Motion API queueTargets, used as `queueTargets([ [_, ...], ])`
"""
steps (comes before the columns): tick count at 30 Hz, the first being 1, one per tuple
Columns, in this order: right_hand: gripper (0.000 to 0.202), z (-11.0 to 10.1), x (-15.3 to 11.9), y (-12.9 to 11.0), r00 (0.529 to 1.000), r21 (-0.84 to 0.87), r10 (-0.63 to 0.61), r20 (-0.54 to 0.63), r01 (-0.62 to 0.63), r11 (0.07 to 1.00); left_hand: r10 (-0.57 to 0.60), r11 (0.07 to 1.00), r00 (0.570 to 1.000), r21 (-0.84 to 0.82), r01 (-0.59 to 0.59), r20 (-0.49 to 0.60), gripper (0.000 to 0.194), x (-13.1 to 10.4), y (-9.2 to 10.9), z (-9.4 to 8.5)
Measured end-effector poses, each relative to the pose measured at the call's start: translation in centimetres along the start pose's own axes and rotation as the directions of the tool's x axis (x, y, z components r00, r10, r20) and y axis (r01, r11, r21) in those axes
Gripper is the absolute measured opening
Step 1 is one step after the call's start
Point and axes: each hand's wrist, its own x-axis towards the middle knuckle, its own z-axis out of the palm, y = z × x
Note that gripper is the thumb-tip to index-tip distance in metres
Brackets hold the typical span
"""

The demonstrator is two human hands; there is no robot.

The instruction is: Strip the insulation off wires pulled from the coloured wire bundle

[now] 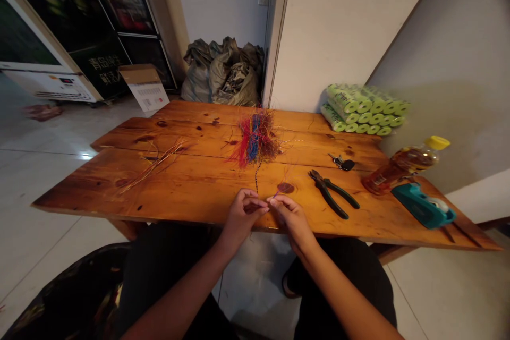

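My left hand (241, 212) and my right hand (292, 218) meet fingertip to fingertip over the table's near edge, both in a pinch. Thin purple and red wire (280, 190) sticks up from the fingers of my right hand. What lies between my left fingertips is thin and mostly hidden; it looks like wire too. A black-and-white twisted cord (257, 176) runs from just beyond my left hand to a tangled pile of red, blue and brown wires (255, 138). Right of my right hand lie cutting pliers (332, 194) with dark green handles, jaws pointing away.
Loose yellowish wires (155, 164) lie on the wooden table (207, 170) at left. On the right are keys (342, 162), a tilted-looking drink bottle (402, 167), a teal tape dispenser (423, 206) and stacked green-wrapped rolls (362, 109). A black-lined bin (79, 281) stands below left.
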Motion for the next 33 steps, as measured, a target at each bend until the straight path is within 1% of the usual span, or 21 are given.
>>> queueTargets([
  [2,0.013,0.0,0.0,0.0,0.999,-0.015,-0.022,0.024,0.022,1.000,0.049,0.997,0.999,0.057,-0.049,0.003,0.029,0.1,0.0,-0.1],
  [4,0.013,-0.1,0.0,-0.1,0.998,-0.026,-0.049,0.048,0.051,0.998,0.110,0.972,0.994,0.209,-0.112,0.023,0.014,0.0,0.2,-0.2],
  [5,0.012,-0.1,0.0,-0.1,0.997,-0.027,-0.060,0.056,0.062,0.998,0.156,0.939,0.987,0.307,-0.156,0.025,0.008,-0.1,0.4,-0.3],
  [7,0.011,-0.1,0.0,-0.1,0.996,-0.023,-0.068,0.058,0.070,0.997,0.273,0.848,0.962,0.470,-0.243,0.005,0.010,-0.4,0.9,-0.5],
  [8,0.011,-0.1,0.0,0.0,0.996,-0.022,-0.069,0.060,0.070,0.997,0.318,0.815,0.948,0.514,-0.269,-0.007,0.010,-0.5,1.1,-0.5],
  [9,0.011,-0.1,0.0,0.0,0.995,-0.025,-0.071,0.066,0.073,0.997,0.336,0.801,0.942,0.530,-0.279,-0.012,0.009,-0.7,1.2,-0.5],
  [10,0.011,-0.1,0.0,0.0,0.994,-0.031,-0.077,0.074,0.080,0.996,0.325,0.807,0.945,0.524,-0.271,-0.012,0.007,-0.7,1.2,-0.6],
  [12,0.012,0.0,0.0,0.1,0.991,-0.055,-0.098,0.092,0.104,0.993,0.248,0.857,0.969,0.466,-0.219,-0.001,0.006,-0.8,1.1,-0.5],
  [14,0.012,0.0,0.0,0.2,0.987,-0.085,-0.124,0.103,0.133,0.987,0.159,0.915,0.987,0.375,-0.151,0.009,0.009,-0.7,0.9,-0.5],
  [17,0.013,0.2,-0.1,0.4,0.984,-0.135,-0.151,0.092,0.163,0.977,0.064,0.975,0.998,0.210,-0.068,0.025,0.014,-0.7,0.9,-0.6],
  [20,0.012,0.3,-0.2,0.4,0.985,-0.146,-0.158,0.071,0.166,0.975,-0.057,0.998,0.997,-0.002,0.057,0.051,0.017,-0.8,1.2,-0.7],
  [23,0.012,0.5,-0.3,0.5,0.982,-0.132,-0.173,0.071,0.182,0.975,-0.167,0.958,0.985,-0.228,0.172,0.043,0.021,-0.8,1.4,-0.7],
  [25,0.013,0.6,-0.4,0.6,0.980,-0.138,-0.184,0.070,0.192,0.972,-0.220,0.923,0.975,-0.316,0.218,0.030,0.026,-0.7,1.3,-0.7],
  [28,0.014,0.8,-0.5,0.8,0.981,-0.152,-0.191,0.046,0.195,0.969,-0.277,0.880,0.960,-0.389,0.271,0.041,0.031,-0.6,0.8,-0.8],
  [31,0.012,1.0,-0.7,0.6,0.981,-0.139,-0.194,0.021,0.195,0.971,-0.286,0.840,0.955,-0.457,0.292,0.083,0.026,-0.5,0.4,-0.8],
  [33,0.011,1.1,-0.9,0.3,0.981,-0.111,-0.190,0.027,0.192,0.975,-0.310,0.819,0.946,-0.477,0.319,0.100,0.025,-0.4,0.2,-0.8],
])
